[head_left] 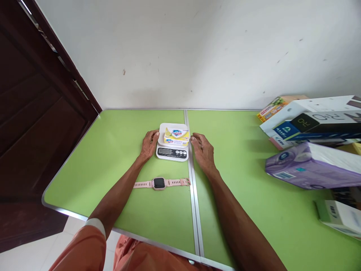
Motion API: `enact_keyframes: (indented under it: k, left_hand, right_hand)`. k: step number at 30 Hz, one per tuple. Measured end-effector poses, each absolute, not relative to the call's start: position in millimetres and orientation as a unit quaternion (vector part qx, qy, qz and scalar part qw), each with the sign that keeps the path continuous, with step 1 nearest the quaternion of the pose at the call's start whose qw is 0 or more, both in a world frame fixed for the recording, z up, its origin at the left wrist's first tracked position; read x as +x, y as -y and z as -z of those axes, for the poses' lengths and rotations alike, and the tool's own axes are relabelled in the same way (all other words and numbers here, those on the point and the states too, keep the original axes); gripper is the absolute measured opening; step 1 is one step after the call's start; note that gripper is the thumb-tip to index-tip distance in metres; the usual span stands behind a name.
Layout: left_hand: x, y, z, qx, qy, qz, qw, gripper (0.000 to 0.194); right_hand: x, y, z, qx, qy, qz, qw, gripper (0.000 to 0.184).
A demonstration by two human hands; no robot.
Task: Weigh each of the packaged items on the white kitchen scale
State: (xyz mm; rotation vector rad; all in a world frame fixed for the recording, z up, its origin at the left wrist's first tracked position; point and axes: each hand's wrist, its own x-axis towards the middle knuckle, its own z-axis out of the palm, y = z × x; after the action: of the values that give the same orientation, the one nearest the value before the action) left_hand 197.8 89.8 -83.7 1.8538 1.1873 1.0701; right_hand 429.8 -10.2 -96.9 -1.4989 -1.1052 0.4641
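Note:
A white digital kitchen scale point(172, 159) sits on the green table, its dark display and buttons facing me. On its weighing plate lies a boxed bar of soap point(176, 137) in yellow and white packaging. My left hand point(149, 145) rests at the scale's left side, fingers loosely bent, holding nothing; whether the thumb touches the scale I cannot tell. Just off the scale's right side, my right hand point(203, 151) lies with loosely curved fingers and nothing in it. Nearer to me, a pink-strapped smartwatch point(159, 183) is stretched out flat, its left strap end partly behind my left forearm.
A metal-edged seam point(194, 203) crosses the green folding table point(239, 139). On the right stand a purple tissue pack point(304, 165), a black-and-white box point(324, 122), a green-and-white box point(338, 218) and several other packages. A white wall is behind; a dark door point(36, 113) is left.

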Motion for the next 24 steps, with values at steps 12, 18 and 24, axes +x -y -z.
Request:
enact_keyframes:
  k: [12,18,24]
  left_hand:
    - [196,-92,87,0.715,-0.446,-0.418,0.338,0.047]
    - [198,-93,89,0.712,-0.440,-0.429,0.340,0.049]
    - [197,-94,90,0.711,-0.436,-0.429,0.346,0.050]
  right_hand:
    - [431,8,101,-0.637,0.468,-0.203,0.579,0.055]
    - [434,5,107,-0.637,0.467,-0.200,0.580,0.052]
    - [435,2,112,-0.635,0.466,-0.193,0.585,0.050]
